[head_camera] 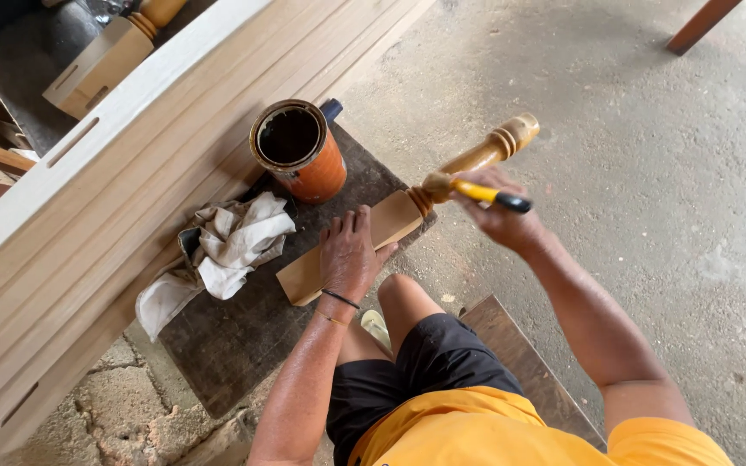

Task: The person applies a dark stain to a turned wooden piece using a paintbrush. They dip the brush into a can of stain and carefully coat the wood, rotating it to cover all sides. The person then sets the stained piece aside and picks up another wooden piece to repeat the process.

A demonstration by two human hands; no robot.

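A turned wooden leg [390, 226] lies slanted across a dark board, its square end toward me and its round, glossy end [511, 138] sticking out over the floor. My left hand [349, 255] presses flat on the square end. My right hand [501, 207] grips a brush with a yellow and black handle [487, 195]; its bristles touch the turned part near the collar. An orange tin [297, 148] with dark liquid stands open on the board behind the leg.
A crumpled white rag [230, 246] lies on the dark board [243, 328] left of my hand. Long pale planks [88, 198] lean along the left. Another turned leg [105, 56] lies at top left. Concrete floor [649, 173] spreads to the right.
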